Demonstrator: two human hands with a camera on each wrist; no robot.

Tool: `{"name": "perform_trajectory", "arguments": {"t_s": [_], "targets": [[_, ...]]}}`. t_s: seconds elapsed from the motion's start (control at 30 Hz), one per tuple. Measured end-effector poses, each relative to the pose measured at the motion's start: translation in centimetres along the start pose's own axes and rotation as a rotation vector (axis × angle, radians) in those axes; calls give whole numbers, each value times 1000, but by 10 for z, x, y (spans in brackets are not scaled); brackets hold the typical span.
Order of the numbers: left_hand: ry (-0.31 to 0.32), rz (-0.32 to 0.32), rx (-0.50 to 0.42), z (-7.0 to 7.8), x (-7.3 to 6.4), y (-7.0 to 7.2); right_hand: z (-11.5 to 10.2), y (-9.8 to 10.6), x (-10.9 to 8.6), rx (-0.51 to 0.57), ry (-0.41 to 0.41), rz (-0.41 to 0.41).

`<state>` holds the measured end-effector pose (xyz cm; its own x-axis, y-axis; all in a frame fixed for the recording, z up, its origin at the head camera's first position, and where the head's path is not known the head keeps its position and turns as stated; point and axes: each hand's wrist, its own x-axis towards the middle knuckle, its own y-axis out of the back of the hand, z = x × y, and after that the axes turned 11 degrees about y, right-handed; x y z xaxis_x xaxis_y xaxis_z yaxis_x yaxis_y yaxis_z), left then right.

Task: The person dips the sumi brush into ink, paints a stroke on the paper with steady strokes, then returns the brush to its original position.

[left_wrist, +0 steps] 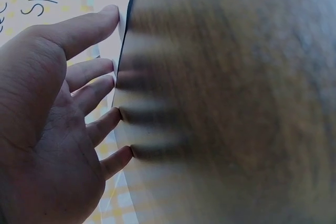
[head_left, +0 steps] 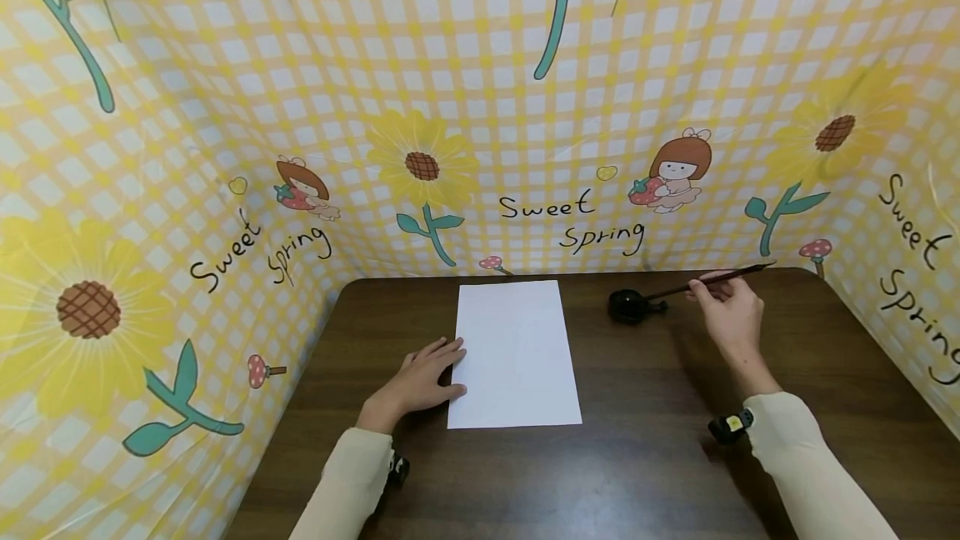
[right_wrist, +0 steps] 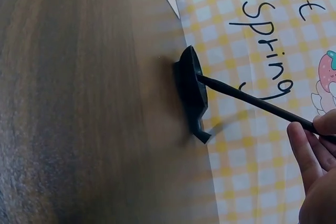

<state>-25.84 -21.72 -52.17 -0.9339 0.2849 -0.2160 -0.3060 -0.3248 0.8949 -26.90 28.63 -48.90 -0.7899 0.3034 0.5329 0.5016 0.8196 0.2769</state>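
Observation:
My right hand (head_left: 733,313) pinches a dark writing brush (right_wrist: 257,99) between thumb and fingers, its shaft slanting down to the left. The brush's lower end is in a small black ink dish (head_left: 627,307) with a short, knobbed handle; the bristles are hidden by the rim. To the left, a blank white sheet of paper (head_left: 517,357) lies upright on the table. My left hand (head_left: 422,380) rests at its left edge, fingers spread and fairly straight, with the thumb and fingertips on the paper's border.
The brown wooden table (head_left: 510,477) is enclosed at the back and sides by a yellow checked cloth (head_left: 480,65) printed with sunflowers and lettering. The ink dish stands near the table's back edge, right of the paper. Each wrist wears a small black camera (head_left: 729,426).

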Motion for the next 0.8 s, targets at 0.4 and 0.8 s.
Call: {"name": "perform_trajectory", "arguments": {"t_s": [0.4,0.8], "targets": [[2,-9,-24,-2,-1,1,4,-2,-4,-142,-9,-54],[-12,-17,-37,-2,-1,1,0,-6,-6,-151,57,-42]]}}
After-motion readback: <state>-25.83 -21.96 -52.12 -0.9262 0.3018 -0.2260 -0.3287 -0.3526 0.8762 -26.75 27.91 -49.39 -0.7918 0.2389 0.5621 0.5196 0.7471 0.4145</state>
